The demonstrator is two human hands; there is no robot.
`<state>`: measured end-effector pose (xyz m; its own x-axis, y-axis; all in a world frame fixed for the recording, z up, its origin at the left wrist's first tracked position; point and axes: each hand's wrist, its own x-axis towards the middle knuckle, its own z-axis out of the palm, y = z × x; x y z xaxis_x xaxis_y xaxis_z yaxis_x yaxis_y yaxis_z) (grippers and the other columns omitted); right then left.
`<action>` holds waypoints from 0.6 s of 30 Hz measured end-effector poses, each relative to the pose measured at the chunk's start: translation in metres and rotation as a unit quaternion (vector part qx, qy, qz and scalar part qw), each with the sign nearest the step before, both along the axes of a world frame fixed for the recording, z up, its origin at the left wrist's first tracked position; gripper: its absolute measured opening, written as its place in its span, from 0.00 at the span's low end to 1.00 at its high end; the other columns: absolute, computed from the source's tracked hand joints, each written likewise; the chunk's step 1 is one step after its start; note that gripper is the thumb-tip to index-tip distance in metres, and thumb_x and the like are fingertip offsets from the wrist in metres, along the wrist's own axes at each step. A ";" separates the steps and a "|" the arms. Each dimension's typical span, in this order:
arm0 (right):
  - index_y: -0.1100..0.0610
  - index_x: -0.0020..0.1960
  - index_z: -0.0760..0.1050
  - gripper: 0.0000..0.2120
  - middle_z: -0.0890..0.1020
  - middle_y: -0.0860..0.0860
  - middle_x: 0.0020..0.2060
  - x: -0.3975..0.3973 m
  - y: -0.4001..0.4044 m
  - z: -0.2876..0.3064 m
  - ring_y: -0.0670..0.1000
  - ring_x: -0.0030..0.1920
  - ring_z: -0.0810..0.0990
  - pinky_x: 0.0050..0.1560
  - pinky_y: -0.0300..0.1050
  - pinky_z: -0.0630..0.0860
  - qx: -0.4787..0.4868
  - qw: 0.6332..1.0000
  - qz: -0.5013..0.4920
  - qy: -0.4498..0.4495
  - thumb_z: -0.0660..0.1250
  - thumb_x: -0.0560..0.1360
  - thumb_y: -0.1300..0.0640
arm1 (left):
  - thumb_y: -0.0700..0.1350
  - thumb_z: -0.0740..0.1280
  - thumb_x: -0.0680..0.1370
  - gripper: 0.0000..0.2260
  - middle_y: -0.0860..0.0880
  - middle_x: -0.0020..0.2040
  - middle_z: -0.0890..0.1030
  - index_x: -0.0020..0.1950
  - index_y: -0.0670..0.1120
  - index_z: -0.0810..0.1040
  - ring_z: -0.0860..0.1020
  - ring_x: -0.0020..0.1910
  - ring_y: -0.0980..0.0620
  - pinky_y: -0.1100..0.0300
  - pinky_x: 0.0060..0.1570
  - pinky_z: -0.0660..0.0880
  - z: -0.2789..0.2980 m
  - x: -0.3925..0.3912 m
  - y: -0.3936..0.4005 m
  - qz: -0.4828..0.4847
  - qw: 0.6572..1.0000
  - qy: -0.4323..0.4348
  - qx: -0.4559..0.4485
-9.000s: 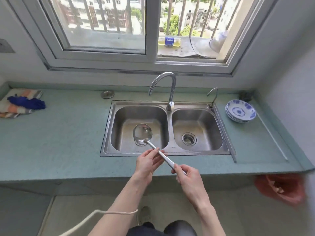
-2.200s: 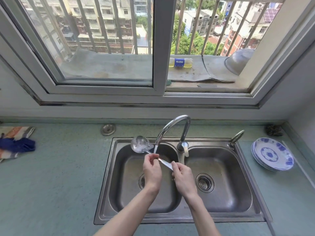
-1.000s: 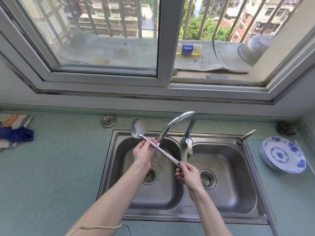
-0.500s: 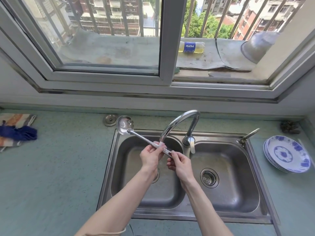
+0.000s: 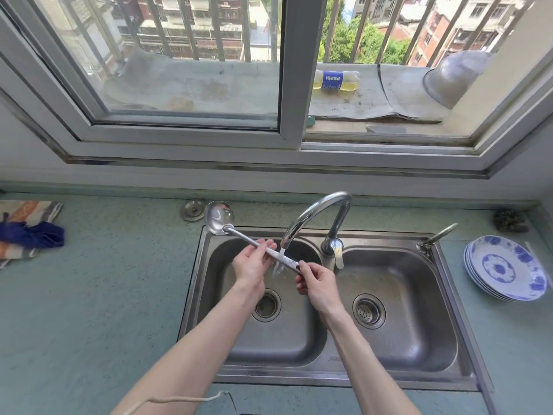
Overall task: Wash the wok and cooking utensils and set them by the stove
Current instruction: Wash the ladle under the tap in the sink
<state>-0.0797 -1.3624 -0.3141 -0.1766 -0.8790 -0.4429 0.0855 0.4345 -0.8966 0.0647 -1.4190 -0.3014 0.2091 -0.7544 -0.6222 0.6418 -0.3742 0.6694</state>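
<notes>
Both hands hold a steel ladle (image 5: 254,244) over the left basin of a double sink (image 5: 389,366): the right hand (image 5: 318,284) pinches the handle's near end between thumb and fingertips, while the left hand (image 5: 253,263) wraps loosely around mid-shaft, though the blur makes it hard to say how firmly those fingers close. From the right hand's pinch, the ladle's long axis runs up toward ten o'clock, ending in the bowl, which hangs past the sink's far-left corner over the green counter (image 5: 104,295). Water from the faucet (image 5: 317,217) strikes the handle between the two hands. The left hand is the nearer to the bowl, so any rub toward that end likely falls to it. At three o'clock, blue-patterned plates (image 5: 505,268) are stacked; at nine o'clock lies a folded cloth (image 5: 27,232).
</notes>
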 end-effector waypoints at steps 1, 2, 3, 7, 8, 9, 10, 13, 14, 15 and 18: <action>0.60 0.43 0.81 0.14 0.80 0.51 0.30 0.003 -0.004 -0.001 0.48 0.30 0.76 0.33 0.40 0.74 -0.006 1.000 0.009 0.018 0.65 0.84 0.54 | 0.31 0.70 0.77 0.07 0.36 0.52 0.83 0.55 0.36 0.77 0.83 0.54 0.42 0.51 0.56 0.82 -0.001 -0.002 0.002 0.003 1.000 0.004 -0.003; 0.61 0.43 0.81 0.15 0.80 0.50 0.30 0.005 -0.007 -0.003 0.48 0.30 0.76 0.33 0.41 0.74 -0.012 0.999 0.013 0.037 0.66 0.84 0.53 | 0.31 0.70 0.78 0.07 0.36 0.52 0.83 0.55 0.36 0.77 0.83 0.53 0.43 0.53 0.54 0.82 -0.001 -0.003 0.004 0.008 1.000 0.008 -0.004; 0.62 0.43 0.80 0.16 0.79 0.50 0.29 0.006 -0.011 -0.004 0.49 0.30 0.75 0.33 0.43 0.73 -0.015 0.998 0.017 0.055 0.66 0.83 0.52 | 0.31 0.69 0.78 0.07 0.36 0.51 0.83 0.55 0.36 0.77 0.83 0.52 0.43 0.54 0.52 0.83 -0.001 -0.003 0.005 0.014 1.000 0.010 -0.004; 0.55 0.47 0.81 0.14 0.84 0.48 0.38 0.009 -0.021 -0.011 0.52 0.39 0.81 0.45 0.51 0.77 -0.067 0.951 0.097 0.286 0.63 0.83 0.48 | 0.31 0.70 0.77 0.07 0.37 0.50 0.83 0.53 0.37 0.77 0.83 0.51 0.43 0.54 0.52 0.83 -0.006 0.003 0.004 0.028 1.000 0.008 0.003; 0.53 0.51 0.81 0.13 0.84 0.49 0.44 0.013 -0.021 -0.015 0.53 0.45 0.81 0.49 0.53 0.77 -0.099 0.894 0.126 0.418 0.61 0.84 0.47 | 0.31 0.71 0.76 0.08 0.37 0.50 0.83 0.52 0.38 0.77 0.83 0.51 0.44 0.54 0.53 0.83 -0.007 0.002 0.004 0.025 1.000 0.010 0.003; 0.51 0.55 0.80 0.13 0.83 0.49 0.49 0.020 -0.021 -0.018 0.54 0.51 0.80 0.53 0.54 0.77 -0.132 0.829 0.148 0.523 0.59 0.84 0.47 | 0.31 0.72 0.76 0.07 0.38 0.49 0.83 0.51 0.38 0.78 0.84 0.50 0.44 0.54 0.53 0.83 -0.007 0.000 0.006 0.019 1.000 0.013 0.003; 0.51 0.60 0.79 0.13 0.81 0.49 0.54 0.028 -0.022 -0.021 0.54 0.57 0.79 0.58 0.54 0.76 -0.165 0.783 0.163 0.577 0.58 0.83 0.48 | 0.32 0.72 0.76 0.07 0.38 0.49 0.84 0.51 0.39 0.78 0.84 0.49 0.45 0.54 0.52 0.82 -0.007 -0.005 0.007 0.012 1.000 0.017 0.002; 0.57 0.76 0.68 0.25 0.77 0.53 0.69 0.048 -0.027 -0.025 0.55 0.73 0.73 0.72 0.57 0.71 -0.223 0.743 0.223 0.591 0.64 0.80 0.54 | 0.33 0.70 0.78 0.04 0.39 0.47 0.85 0.48 0.40 0.78 0.85 0.43 0.46 0.53 0.52 0.82 -0.006 -0.015 0.007 0.020 0.999 0.039 0.006; 0.58 0.80 0.63 0.30 0.75 0.53 0.73 0.046 -0.029 -0.026 0.55 0.75 0.71 0.75 0.57 0.67 -0.239 0.734 0.240 0.589 0.64 0.79 0.55 | 0.34 0.69 0.79 0.03 0.39 0.46 0.85 0.48 0.40 0.78 0.85 0.43 0.45 0.53 0.51 0.82 -0.006 -0.015 0.005 0.027 0.998 0.046 0.012; 0.57 0.81 0.59 0.33 0.71 0.52 0.76 0.042 -0.028 -0.027 0.54 0.76 0.69 0.78 0.56 0.63 -0.257 0.718 0.257 0.594 0.64 0.79 0.56 | 0.34 0.68 0.80 0.03 0.39 0.46 0.86 0.49 0.40 0.77 0.86 0.43 0.45 0.53 0.50 0.83 -0.005 -0.012 0.002 0.033 0.998 0.050 0.016; 0.55 0.84 0.49 0.39 0.60 0.50 0.82 0.017 -0.016 -0.027 0.52 0.82 0.58 0.82 0.52 0.48 -0.249 0.687 0.309 0.609 0.60 0.77 0.61 | 0.31 0.69 0.78 0.05 0.38 0.49 0.84 0.51 0.37 0.77 0.85 0.48 0.42 0.51 0.54 0.83 -0.003 0.001 -0.008 0.058 0.997 0.029 0.034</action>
